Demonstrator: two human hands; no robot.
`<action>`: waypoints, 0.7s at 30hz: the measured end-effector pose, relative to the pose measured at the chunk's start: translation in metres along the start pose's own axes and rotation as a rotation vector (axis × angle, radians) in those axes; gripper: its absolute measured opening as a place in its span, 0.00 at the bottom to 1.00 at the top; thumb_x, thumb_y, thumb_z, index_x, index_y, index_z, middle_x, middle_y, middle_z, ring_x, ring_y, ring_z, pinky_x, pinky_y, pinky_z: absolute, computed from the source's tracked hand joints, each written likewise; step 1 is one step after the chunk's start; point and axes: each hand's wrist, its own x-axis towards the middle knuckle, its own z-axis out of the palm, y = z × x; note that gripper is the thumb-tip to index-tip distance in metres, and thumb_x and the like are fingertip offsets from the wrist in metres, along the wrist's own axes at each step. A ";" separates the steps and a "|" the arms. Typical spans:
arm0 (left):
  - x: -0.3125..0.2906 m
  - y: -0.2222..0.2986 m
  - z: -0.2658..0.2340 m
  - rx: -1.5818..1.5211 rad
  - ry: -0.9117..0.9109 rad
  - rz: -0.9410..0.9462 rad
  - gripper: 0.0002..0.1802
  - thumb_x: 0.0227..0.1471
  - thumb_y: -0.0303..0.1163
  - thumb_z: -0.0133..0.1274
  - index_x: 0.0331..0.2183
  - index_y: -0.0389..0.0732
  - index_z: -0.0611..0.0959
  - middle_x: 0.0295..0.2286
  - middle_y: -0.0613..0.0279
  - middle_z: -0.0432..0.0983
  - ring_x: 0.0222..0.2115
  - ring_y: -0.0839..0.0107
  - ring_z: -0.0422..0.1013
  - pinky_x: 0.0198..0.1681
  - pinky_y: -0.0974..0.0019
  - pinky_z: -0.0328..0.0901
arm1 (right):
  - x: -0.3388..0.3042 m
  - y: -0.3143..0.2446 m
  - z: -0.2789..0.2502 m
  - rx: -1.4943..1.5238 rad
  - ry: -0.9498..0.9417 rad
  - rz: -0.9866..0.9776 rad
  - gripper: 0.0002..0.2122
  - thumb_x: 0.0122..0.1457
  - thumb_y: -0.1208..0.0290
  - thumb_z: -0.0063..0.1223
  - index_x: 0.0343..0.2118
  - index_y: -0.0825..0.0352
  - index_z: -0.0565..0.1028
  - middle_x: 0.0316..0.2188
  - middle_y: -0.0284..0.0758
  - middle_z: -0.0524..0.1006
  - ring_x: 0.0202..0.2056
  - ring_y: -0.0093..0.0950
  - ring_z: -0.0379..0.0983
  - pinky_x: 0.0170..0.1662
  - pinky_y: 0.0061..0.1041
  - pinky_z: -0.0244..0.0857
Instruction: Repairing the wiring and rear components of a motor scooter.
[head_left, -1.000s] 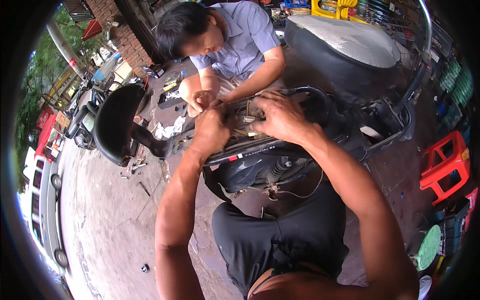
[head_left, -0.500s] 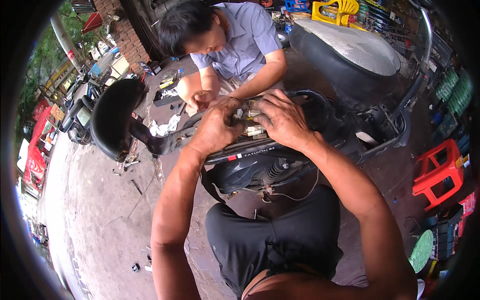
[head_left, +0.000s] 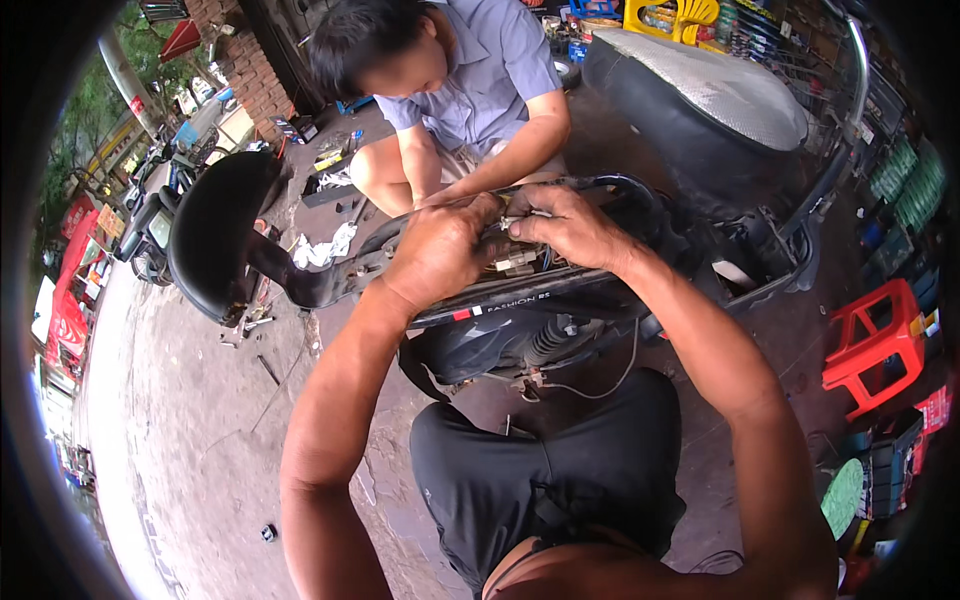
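A black scooter body panel (head_left: 430,311) lies crosswise before me, with its inside open from above. Inside that opening, several white wire connectors (head_left: 516,263) and thin wires sit below my fingers. My left hand (head_left: 443,245) reaches in with its fingers closed in a pinch. Opposite it, my right hand (head_left: 572,228) also pinches, thumb and forefinger pressed together. Between the two sets of fingertips is a small pale wire connector (head_left: 508,222), partly covered by them. Just beyond my left hand, a co-worker's forearms (head_left: 500,165) come down behind the scooter; that person's hands are mostly hidden.
A black rear fender (head_left: 222,240) sticks out at the left. The large seat (head_left: 710,100) stands at the back right, and a red plastic stool (head_left: 878,345) at the right. White crumpled paper (head_left: 325,246) and loose tools (head_left: 255,322) lie on the ground.
My hands have drawn closer together, and the right fingers have closed into a pinch. The co-worker's hand has gone lower behind the scooter.
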 end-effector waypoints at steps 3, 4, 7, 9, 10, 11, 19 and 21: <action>0.004 -0.001 0.001 0.053 0.063 0.114 0.18 0.41 0.27 0.59 0.39 0.36 0.77 0.33 0.47 0.75 0.34 0.47 0.73 0.36 0.55 0.67 | 0.000 0.001 0.001 0.011 -0.002 0.002 0.08 0.53 0.72 0.54 0.32 0.73 0.76 0.28 0.36 0.76 0.34 0.24 0.71 0.39 0.26 0.63; 0.004 -0.001 0.001 0.087 0.119 0.190 0.18 0.42 0.26 0.58 0.39 0.37 0.77 0.31 0.46 0.75 0.33 0.47 0.73 0.36 0.55 0.67 | 0.000 0.000 0.001 0.006 0.008 -0.014 0.08 0.52 0.72 0.55 0.31 0.73 0.76 0.27 0.36 0.75 0.32 0.24 0.71 0.37 0.26 0.63; 0.011 -0.009 0.009 0.079 0.039 0.137 0.16 0.44 0.27 0.57 0.39 0.38 0.76 0.29 0.47 0.76 0.32 0.47 0.73 0.35 0.54 0.67 | -0.003 0.003 0.006 -0.002 0.122 -0.054 0.09 0.51 0.70 0.56 0.30 0.73 0.76 0.25 0.37 0.75 0.29 0.24 0.71 0.34 0.27 0.64; 0.008 -0.008 0.005 0.067 0.035 0.110 0.15 0.46 0.28 0.57 0.39 0.38 0.76 0.29 0.47 0.76 0.32 0.46 0.73 0.34 0.54 0.67 | -0.004 -0.003 0.007 -0.089 0.158 -0.092 0.10 0.51 0.70 0.56 0.30 0.72 0.76 0.24 0.38 0.75 0.28 0.25 0.71 0.34 0.27 0.64; 0.006 -0.006 0.002 0.063 0.030 0.081 0.15 0.47 0.30 0.57 0.39 0.38 0.75 0.28 0.47 0.76 0.31 0.46 0.73 0.33 0.54 0.66 | -0.005 -0.009 0.008 -0.172 0.194 -0.137 0.10 0.51 0.69 0.57 0.30 0.72 0.77 0.23 0.39 0.76 0.27 0.26 0.72 0.33 0.27 0.64; 0.006 -0.006 0.002 0.070 0.034 0.074 0.15 0.47 0.33 0.58 0.37 0.38 0.76 0.25 0.48 0.76 0.29 0.47 0.73 0.30 0.54 0.66 | -0.007 -0.015 0.008 -0.210 0.212 -0.151 0.10 0.51 0.69 0.57 0.30 0.72 0.77 0.22 0.40 0.76 0.26 0.28 0.72 0.33 0.27 0.64; 0.009 -0.007 0.001 0.147 0.003 0.194 0.13 0.43 0.38 0.59 0.29 0.40 0.81 0.22 0.50 0.77 0.26 0.52 0.74 0.30 0.53 0.68 | -0.005 -0.011 -0.001 -0.114 -0.002 0.059 0.13 0.51 0.62 0.52 0.30 0.69 0.79 0.24 0.44 0.77 0.29 0.36 0.75 0.36 0.33 0.65; 0.011 -0.011 0.000 0.176 -0.054 0.242 0.10 0.39 0.32 0.61 0.26 0.38 0.81 0.21 0.53 0.76 0.24 0.50 0.73 0.27 0.56 0.65 | -0.003 -0.007 0.001 -0.060 -0.011 0.060 0.13 0.50 0.63 0.52 0.28 0.70 0.79 0.23 0.43 0.77 0.27 0.34 0.74 0.35 0.32 0.64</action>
